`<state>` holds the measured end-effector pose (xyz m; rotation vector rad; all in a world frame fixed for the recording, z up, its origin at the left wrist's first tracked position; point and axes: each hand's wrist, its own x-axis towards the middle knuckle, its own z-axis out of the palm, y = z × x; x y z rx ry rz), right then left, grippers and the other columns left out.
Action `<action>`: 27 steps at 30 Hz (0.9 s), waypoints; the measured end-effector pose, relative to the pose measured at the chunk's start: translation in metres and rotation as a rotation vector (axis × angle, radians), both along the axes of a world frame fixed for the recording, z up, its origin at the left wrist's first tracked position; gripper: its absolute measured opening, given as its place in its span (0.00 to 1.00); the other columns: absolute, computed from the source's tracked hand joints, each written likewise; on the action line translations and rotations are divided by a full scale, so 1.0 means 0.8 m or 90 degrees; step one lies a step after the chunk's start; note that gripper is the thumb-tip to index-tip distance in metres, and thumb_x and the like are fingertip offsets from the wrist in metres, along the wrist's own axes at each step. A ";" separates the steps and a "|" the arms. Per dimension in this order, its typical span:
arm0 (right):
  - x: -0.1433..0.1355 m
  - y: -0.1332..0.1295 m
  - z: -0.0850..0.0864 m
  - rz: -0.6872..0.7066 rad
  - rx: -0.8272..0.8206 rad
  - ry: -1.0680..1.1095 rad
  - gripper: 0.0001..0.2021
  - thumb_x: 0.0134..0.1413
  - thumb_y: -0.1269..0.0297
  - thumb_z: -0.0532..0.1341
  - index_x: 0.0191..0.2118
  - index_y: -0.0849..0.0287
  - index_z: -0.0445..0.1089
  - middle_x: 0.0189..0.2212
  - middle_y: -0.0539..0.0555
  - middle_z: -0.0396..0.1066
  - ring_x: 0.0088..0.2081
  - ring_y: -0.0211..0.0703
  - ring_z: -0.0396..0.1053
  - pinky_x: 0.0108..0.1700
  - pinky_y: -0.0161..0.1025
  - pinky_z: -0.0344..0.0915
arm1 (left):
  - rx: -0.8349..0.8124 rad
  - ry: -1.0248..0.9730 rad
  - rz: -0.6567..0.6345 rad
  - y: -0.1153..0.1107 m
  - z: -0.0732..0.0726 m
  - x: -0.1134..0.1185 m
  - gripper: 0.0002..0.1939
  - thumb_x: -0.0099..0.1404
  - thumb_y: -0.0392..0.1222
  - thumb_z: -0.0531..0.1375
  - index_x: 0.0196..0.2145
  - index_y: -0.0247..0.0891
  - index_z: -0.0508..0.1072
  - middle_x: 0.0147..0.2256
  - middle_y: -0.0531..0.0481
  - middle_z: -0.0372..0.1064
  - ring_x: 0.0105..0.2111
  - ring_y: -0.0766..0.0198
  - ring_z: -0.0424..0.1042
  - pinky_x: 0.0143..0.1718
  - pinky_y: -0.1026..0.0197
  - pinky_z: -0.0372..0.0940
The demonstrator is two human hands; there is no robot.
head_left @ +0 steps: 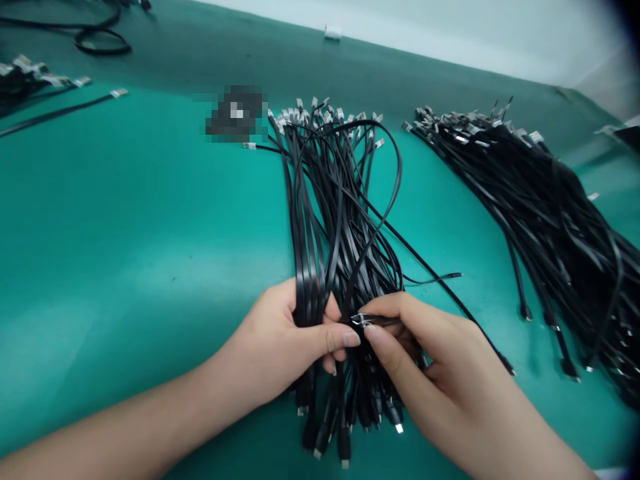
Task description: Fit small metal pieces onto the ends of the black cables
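Note:
A loose bundle of flat black cables (pixel 313 247) lies on the green surface, with metal connectors at its far end and black plugs at its near end. My left hand (pixel 305 327) is wrapped round several cables on the bundle's left side, thumb pointing right. My right hand (pixel 420 340) pinches a cable end with a shiny metal connector (pixel 361 321) between thumb and index finger, close to my left thumb. One cable curves in a loop over the top right of the bundle.
A larger pile of black cables (pixel 545 200) lies at the right. More cables (pixel 55 117) are at the far left, with a coiled one behind them. A pixelated dark object (pixel 235 120) sits beyond the bundle. A small white item (pixel 333 32) is at the back edge.

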<state>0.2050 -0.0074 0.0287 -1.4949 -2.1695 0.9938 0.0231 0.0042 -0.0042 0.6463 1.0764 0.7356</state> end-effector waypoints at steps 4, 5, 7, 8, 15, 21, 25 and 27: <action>-0.001 -0.001 -0.001 0.002 0.004 0.001 0.08 0.70 0.67 0.54 0.43 0.54 0.71 0.27 0.48 0.75 0.24 0.37 0.72 0.21 0.32 0.63 | -0.004 -0.010 0.003 -0.001 0.000 -0.001 0.16 0.47 0.33 0.75 0.22 0.38 0.69 0.17 0.58 0.72 0.17 0.71 0.69 0.20 0.70 0.65; 0.000 -0.001 -0.001 0.004 0.006 0.007 0.08 0.70 0.67 0.54 0.43 0.54 0.71 0.28 0.48 0.75 0.25 0.37 0.72 0.22 0.32 0.64 | -0.005 -0.011 0.004 -0.001 0.000 -0.001 0.16 0.48 0.33 0.75 0.22 0.38 0.69 0.17 0.58 0.72 0.17 0.71 0.69 0.20 0.70 0.65; 0.000 -0.001 -0.001 0.010 0.012 0.018 0.08 0.70 0.68 0.54 0.42 0.54 0.71 0.29 0.49 0.76 0.26 0.36 0.73 0.23 0.31 0.65 | -0.004 -0.012 0.003 -0.002 -0.001 -0.001 0.16 0.48 0.33 0.74 0.22 0.38 0.69 0.17 0.58 0.72 0.17 0.70 0.70 0.21 0.70 0.65; 0.000 0.000 -0.002 0.012 0.016 0.022 0.08 0.70 0.69 0.54 0.41 0.54 0.71 0.30 0.48 0.76 0.26 0.36 0.73 0.24 0.31 0.65 | -0.002 -0.012 0.002 -0.002 -0.002 -0.002 0.15 0.48 0.33 0.74 0.22 0.38 0.69 0.17 0.58 0.73 0.17 0.70 0.70 0.21 0.70 0.66; -0.001 0.002 -0.004 0.025 0.020 0.025 0.09 0.69 0.70 0.55 0.40 0.53 0.71 0.32 0.47 0.77 0.29 0.36 0.74 0.28 0.31 0.68 | 0.010 0.008 -0.006 -0.001 -0.003 -0.002 0.15 0.48 0.33 0.74 0.21 0.38 0.69 0.17 0.58 0.72 0.17 0.70 0.70 0.21 0.71 0.65; 0.000 0.003 -0.003 0.028 0.013 0.015 0.10 0.69 0.69 0.54 0.37 0.54 0.71 0.32 0.50 0.77 0.30 0.39 0.75 0.29 0.33 0.68 | -0.007 0.024 -0.007 0.000 0.001 0.001 0.17 0.46 0.33 0.75 0.21 0.38 0.68 0.16 0.58 0.70 0.17 0.70 0.68 0.20 0.70 0.64; 0.000 0.002 -0.003 0.029 0.020 0.004 0.11 0.70 0.69 0.53 0.35 0.54 0.70 0.30 0.51 0.76 0.28 0.40 0.74 0.27 0.34 0.67 | -0.012 0.031 -0.004 0.001 0.003 0.001 0.17 0.45 0.34 0.75 0.20 0.38 0.68 0.16 0.58 0.71 0.17 0.69 0.68 0.20 0.69 0.64; 0.000 0.002 -0.003 0.030 0.023 0.006 0.11 0.69 0.69 0.54 0.35 0.54 0.70 0.30 0.50 0.76 0.28 0.39 0.74 0.28 0.34 0.67 | -0.013 0.033 -0.005 0.001 0.002 0.001 0.17 0.44 0.34 0.75 0.20 0.38 0.68 0.16 0.58 0.70 0.17 0.70 0.68 0.20 0.69 0.64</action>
